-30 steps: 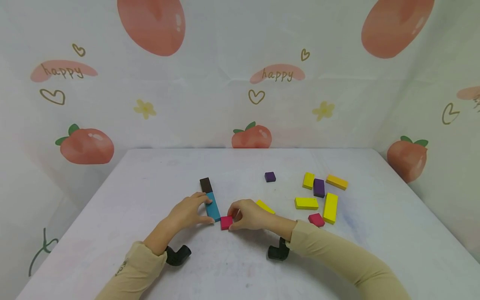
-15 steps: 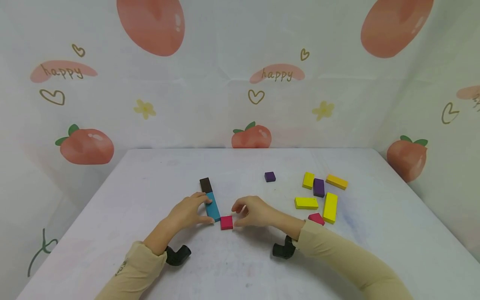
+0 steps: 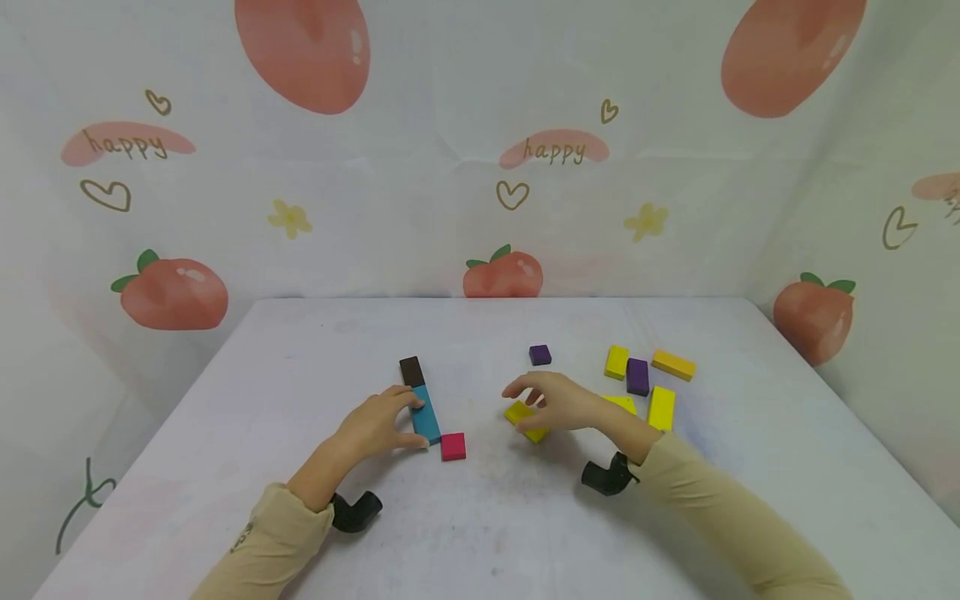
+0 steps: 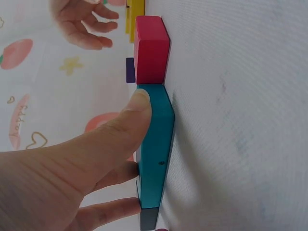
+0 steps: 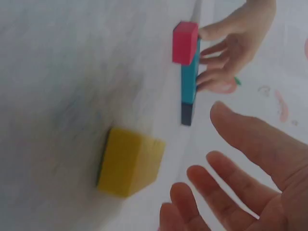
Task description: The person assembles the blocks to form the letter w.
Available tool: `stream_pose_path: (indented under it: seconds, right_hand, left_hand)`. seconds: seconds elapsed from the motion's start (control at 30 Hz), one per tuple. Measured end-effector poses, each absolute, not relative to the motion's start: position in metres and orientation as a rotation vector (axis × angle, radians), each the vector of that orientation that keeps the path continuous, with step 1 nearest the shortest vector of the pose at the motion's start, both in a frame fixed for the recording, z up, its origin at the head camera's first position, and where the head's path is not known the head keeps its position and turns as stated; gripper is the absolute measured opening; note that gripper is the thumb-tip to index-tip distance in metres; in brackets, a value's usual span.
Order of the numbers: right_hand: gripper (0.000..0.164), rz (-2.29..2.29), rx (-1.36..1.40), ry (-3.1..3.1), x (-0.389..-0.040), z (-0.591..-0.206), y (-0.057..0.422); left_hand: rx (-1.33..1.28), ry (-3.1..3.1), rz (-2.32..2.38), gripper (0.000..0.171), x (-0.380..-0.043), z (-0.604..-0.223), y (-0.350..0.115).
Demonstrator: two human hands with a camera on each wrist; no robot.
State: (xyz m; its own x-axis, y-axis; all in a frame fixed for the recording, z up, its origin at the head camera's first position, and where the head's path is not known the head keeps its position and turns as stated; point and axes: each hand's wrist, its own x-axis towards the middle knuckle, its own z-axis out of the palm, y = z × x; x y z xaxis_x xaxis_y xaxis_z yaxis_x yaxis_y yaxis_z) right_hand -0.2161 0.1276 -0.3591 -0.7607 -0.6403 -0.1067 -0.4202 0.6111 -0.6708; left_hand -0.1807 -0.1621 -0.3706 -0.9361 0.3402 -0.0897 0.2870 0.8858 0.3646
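Observation:
The left hand (image 3: pixel 381 423) rests on a flat blue block (image 3: pixel 426 417); its thumb lies near the block's near end and its fingertips touch farther along. A dark brown block (image 3: pixel 412 371) adjoins the far end of the blue one. At the near end sits a small red block (image 3: pixel 453 447), close against the blue one's corner. The right hand (image 3: pixel 562 402) hovers above a yellow block (image 3: pixel 528 421) with thumb and fingers spread. In the right wrist view that yellow block (image 5: pixel 125 162) stands apart from the fingertips, and nothing is in that hand.
To the right lie a short yellow block (image 3: pixel 617 362), a purple block (image 3: pixel 637 377), an orange block (image 3: pixel 673 364) and a long yellow block (image 3: pixel 662 408). Another yellow block (image 3: pixel 621 403) is partly behind the right forearm. A small purple block (image 3: pixel 540 355) lies farther back.
The right hand has let go of the red block and moved right and away to above the yellow block, its fingers spreading. The left hand and the blue block have stayed in place.

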Motion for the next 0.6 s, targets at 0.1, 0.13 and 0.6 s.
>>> stream_pose_path:
  seconds: [0.1,0.13,0.6]
  right_hand:
    - [0.047,-0.894,-0.850,2.469,-0.219,-0.362,0.137]
    - [0.049,-0.889,-0.846,2.457,-0.219,-0.363,0.139]
    - [0.060,-0.790,-0.882,2.391,-0.224,-0.373,0.149]
  left_hand:
    - [0.491,2.905,0.523,0.057,-0.181,-0.371,-0.162]
    - [0.493,2.905,0.524,0.057,-0.181,-0.371,-0.163]
    - [0.489,2.906,0.508,0.058,-0.180,-0.371,-0.163]
